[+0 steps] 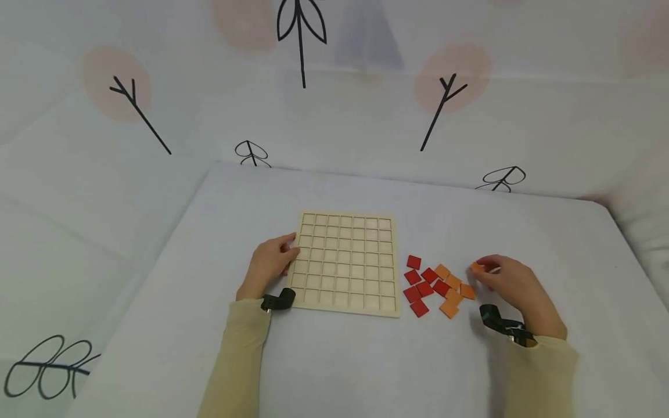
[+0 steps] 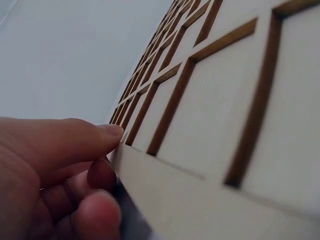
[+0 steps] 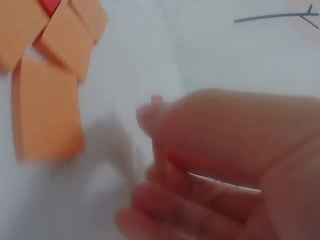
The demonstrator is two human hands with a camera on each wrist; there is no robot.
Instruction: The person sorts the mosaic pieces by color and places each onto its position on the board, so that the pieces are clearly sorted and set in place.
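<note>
A pale wooden grid board (image 1: 342, 261) with square recesses lies flat on the white surface. My left hand (image 1: 266, 264) holds its left edge; in the left wrist view the thumb (image 2: 75, 140) touches the rim and the other fingers bend beside it. To the right of the board, my right hand (image 1: 514, 281) pinches a small orange square tile (image 1: 477, 267) between thumb and fingers. The right wrist view shows this tile (image 3: 158, 150) edge-on, mostly covered by the thumb. Several loose orange tiles (image 1: 467, 291) lie just left of that hand.
Several red square tiles (image 1: 419, 307) lie between the board and the orange ones, some touching or overlapping. A white cloth (image 1: 345, 122) with black line drawings rises behind the tabletop (image 1: 366, 366). Dark wrist cameras sit on both wrists.
</note>
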